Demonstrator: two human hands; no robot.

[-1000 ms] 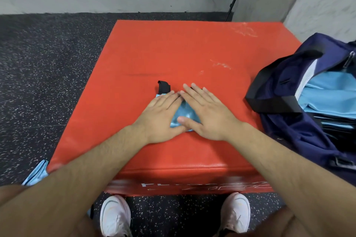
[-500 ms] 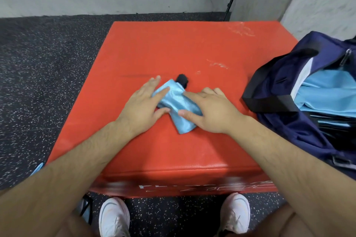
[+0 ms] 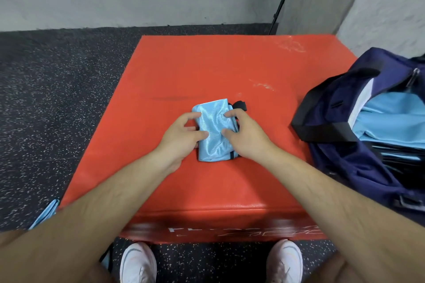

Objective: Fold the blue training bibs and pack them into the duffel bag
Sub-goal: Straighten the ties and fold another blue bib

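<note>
**Q:** Why is the box used as the work surface?
**A:** Its red top is flat and broad, which suits pressing folds. The bag lies at the box's right edge with its mouth open toward the person, so a finished bundle has only a short way to go. Packed bibs, pale blue and laid flat, already show inside it.

**Q:** And the hands?
**A:** The left hand and right hand flank the bib. The bib lies mid-box, somewhat toward the near edge, folded to a small rectangle. On each side the fingers curl at the bib's long edge with the thumb on top, so both hands grip it. The likely purpose is to stop the slippery layers springing open while the bundle is squared or lifted. Folding looks finished, and the move to the bag probably comes next.

**Q:** What lies around, and what obstructs?
**A:** Speckled floor surrounds the box. A loose bib lies off the near left corner, partly hidden by the left forearm and presumably waiting its turn. Two shoes stand below the near edge. The bag's black strap crosses the left side of its mouth and is the one thing likely to snag a bundle going in. A black tab pokes out at the bib's far right corner, touching it. Whether it is part of the bib's trim cannot be told.
</note>
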